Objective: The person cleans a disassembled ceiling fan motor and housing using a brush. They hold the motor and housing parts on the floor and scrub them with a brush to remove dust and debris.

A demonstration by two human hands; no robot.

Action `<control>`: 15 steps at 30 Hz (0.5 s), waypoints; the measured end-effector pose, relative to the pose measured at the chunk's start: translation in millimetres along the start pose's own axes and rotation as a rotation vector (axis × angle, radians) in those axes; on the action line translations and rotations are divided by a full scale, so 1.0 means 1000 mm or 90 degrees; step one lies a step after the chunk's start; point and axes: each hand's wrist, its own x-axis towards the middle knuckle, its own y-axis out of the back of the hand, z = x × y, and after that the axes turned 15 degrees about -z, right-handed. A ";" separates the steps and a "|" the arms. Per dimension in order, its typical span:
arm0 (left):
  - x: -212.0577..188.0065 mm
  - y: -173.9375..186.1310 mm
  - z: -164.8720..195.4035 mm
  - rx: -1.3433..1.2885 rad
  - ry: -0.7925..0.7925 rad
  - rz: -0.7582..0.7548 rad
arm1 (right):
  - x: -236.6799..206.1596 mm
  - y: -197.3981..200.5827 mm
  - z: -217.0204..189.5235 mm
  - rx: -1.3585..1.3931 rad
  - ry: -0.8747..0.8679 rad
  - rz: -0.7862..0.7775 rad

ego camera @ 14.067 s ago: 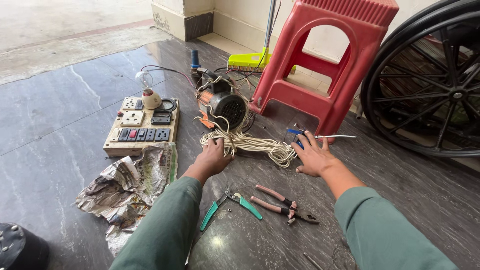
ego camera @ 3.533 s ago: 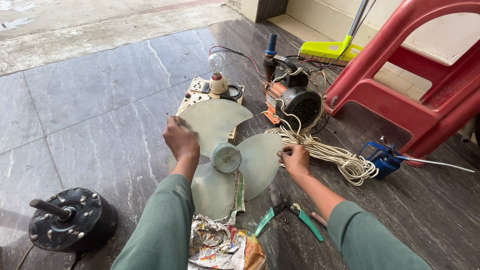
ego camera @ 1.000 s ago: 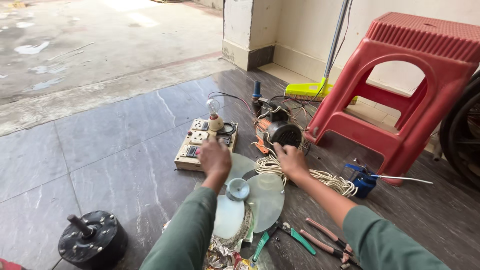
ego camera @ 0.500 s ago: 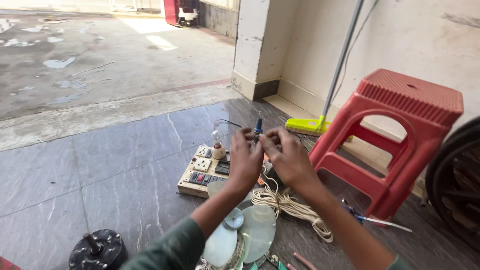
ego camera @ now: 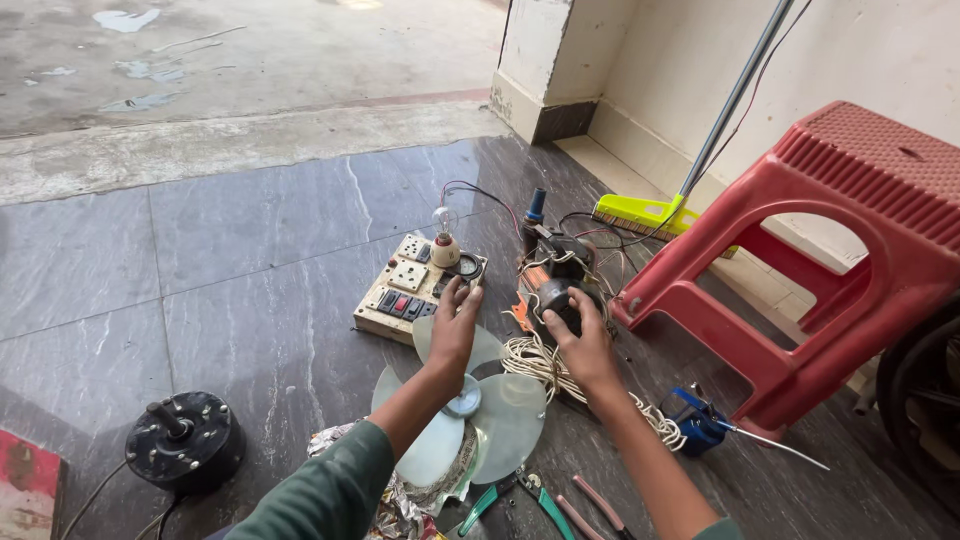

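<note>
Small motor [ego camera: 556, 296] is sitting on the dark floor [ego camera: 230, 260] just past the white cord coil [ego camera: 540, 362], right under the right hand [ego camera: 583, 345] — fingers wrapping its near side, seemingly gripping it. Left hand [ego camera: 455, 325] is reaching forward, fingers spread loose, fingertips touching the switch board [ego camera: 405, 290] edge — holding nothing. Both forearms are stretching out over the pale fan blade [ego camera: 480, 410]. Hands are apart.
</note>
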 end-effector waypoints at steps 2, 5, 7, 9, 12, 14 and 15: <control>0.004 -0.011 -0.005 0.007 -0.058 -0.013 | 0.007 -0.008 0.003 0.101 0.018 0.006; 0.000 -0.027 -0.009 0.244 -0.095 0.044 | 0.003 -0.027 -0.007 0.112 -0.017 0.002; -0.004 -0.041 -0.005 0.247 -0.050 0.087 | -0.007 -0.032 -0.023 0.036 0.024 0.005; -0.017 -0.061 -0.002 0.014 0.087 0.117 | -0.030 -0.027 -0.039 -0.086 0.117 0.011; -0.052 -0.090 0.001 -0.082 0.145 0.048 | -0.068 -0.001 -0.060 -0.526 0.059 0.072; -0.078 -0.097 0.004 -0.050 0.132 -0.024 | -0.088 0.009 -0.073 -0.520 -0.036 0.067; -0.089 -0.100 0.006 -0.036 0.124 -0.057 | -0.095 0.012 -0.080 -0.517 -0.081 0.065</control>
